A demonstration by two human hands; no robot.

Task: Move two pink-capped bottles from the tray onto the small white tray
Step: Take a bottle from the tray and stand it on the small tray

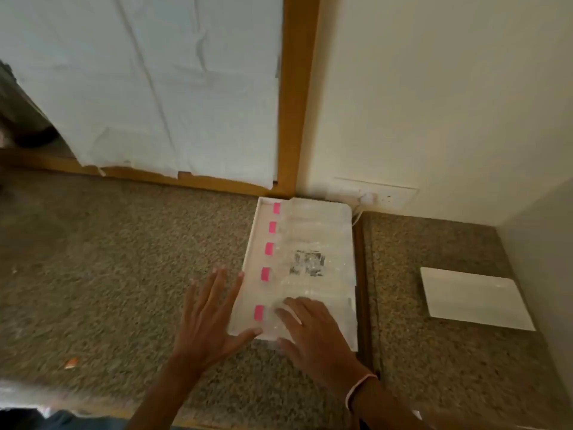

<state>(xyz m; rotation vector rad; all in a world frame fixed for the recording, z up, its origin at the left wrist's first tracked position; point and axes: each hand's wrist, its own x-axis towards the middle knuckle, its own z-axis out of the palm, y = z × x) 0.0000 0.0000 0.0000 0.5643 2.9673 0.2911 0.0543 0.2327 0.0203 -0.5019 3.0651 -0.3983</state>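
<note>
Five clear pink-capped bottles (297,268) lie side by side in the large white tray (248,274). The right hand (313,330) rests spread on the nearest bottle, not yet closed; the left hand (210,315) lies flat beside the tray. Smooth round bottles could roll off the small flat white tray (474,299), well right.

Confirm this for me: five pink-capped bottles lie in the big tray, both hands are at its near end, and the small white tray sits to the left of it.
One detail is off. The head view shows the small white tray to the right of the big tray, not the left. The rest holds: five pink caps show in a row, and the left hand and right hand are at its near end.
</note>
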